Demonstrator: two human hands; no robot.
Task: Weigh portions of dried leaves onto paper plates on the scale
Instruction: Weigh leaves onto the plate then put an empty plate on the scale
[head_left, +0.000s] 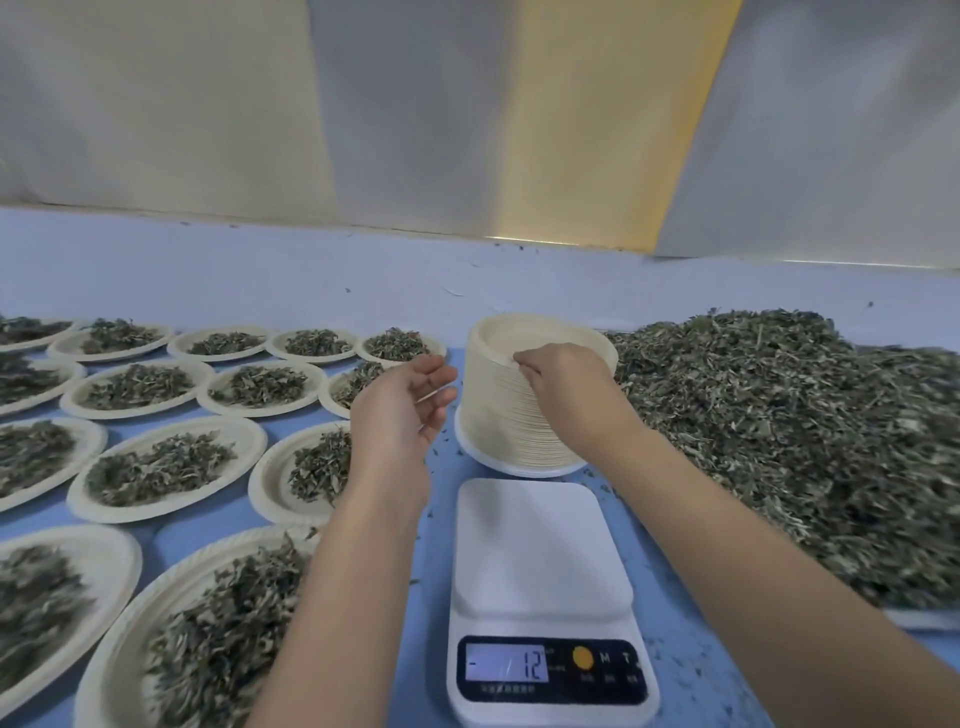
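Observation:
A white digital scale (540, 545) sits near the front with a bare platform; its display (506, 669) reads a minus sign and 12. Behind it stands a tall stack of paper plates (498, 410). My right hand (558, 379) rests on the stack's top, its fingertips pinching the rim of the top plate. Just left of the stack hovers my left hand (408, 410), fingers relaxed and holding nothing. A big heap of dried leaves (789, 436) fills the right side of the table.
Several paper plates with leaf portions (166, 467) lie in rows across the left half of the blue table (441, 499). Leaf crumbs are scattered around the scale. A pale wall (415, 130) closes off the far edge.

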